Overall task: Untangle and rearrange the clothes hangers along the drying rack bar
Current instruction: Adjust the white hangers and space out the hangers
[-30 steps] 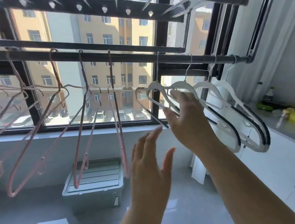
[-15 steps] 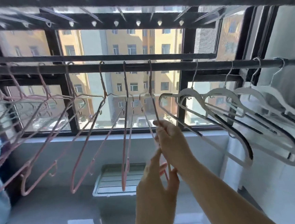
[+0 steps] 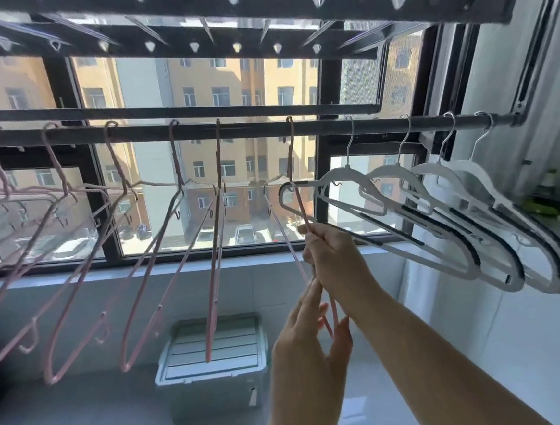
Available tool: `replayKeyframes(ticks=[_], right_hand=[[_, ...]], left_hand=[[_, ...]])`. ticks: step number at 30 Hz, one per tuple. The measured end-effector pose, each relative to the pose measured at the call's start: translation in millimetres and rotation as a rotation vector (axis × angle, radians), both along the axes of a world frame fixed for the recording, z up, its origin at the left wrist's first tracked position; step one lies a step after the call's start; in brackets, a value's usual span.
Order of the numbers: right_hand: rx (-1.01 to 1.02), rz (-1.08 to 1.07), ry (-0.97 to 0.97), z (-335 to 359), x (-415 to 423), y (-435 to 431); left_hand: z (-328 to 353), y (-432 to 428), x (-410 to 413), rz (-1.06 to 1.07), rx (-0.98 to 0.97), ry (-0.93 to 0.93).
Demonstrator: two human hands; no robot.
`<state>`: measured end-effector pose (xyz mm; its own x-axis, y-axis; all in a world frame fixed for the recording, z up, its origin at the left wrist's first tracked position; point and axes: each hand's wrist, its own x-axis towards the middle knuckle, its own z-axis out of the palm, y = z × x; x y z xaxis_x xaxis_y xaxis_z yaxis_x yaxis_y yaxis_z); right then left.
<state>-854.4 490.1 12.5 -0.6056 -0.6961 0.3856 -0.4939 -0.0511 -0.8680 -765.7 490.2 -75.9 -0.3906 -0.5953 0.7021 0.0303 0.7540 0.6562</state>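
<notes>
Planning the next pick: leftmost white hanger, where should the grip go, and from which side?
Likely the neck of the leftmost white hanger, just under its wire hook, from below, near side. It is bare there; farther out, its tip crosses the pink hanger that the right hand grips.
</notes>
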Motion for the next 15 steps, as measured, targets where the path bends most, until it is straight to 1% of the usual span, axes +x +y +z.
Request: replayKeyframes(ticks=[3,6,9,10,12,14,15], right_hand=[[0.036,-0.012,0.034,-1,1,0],[0.061,-0.008,0.018,-2,2,0],[0.110,-0.024,0.026,0,4,1],[0.136,-0.057,0.072,1,6,1],[0.160,-0.195,0.264,3,10,2],[0.042,-0.290,0.486,10,26,5],[-0.023,-0.271,0.558,16,35,6]], left_hand=[[-1,0,2,-0.015,0.023,0.000],[-3,0,4,-0.023,0.035,-0.002],[-4,0,10,-0.052,-0.016,-0.009],[-3,-1,14,-0.060,-0.038,-0.008],[0,-7,26,-0.028,-0.137,0.047],[2,-16,39,0.063,-0.302,0.191],[3,-20,46,0.125,-0.356,0.265]])
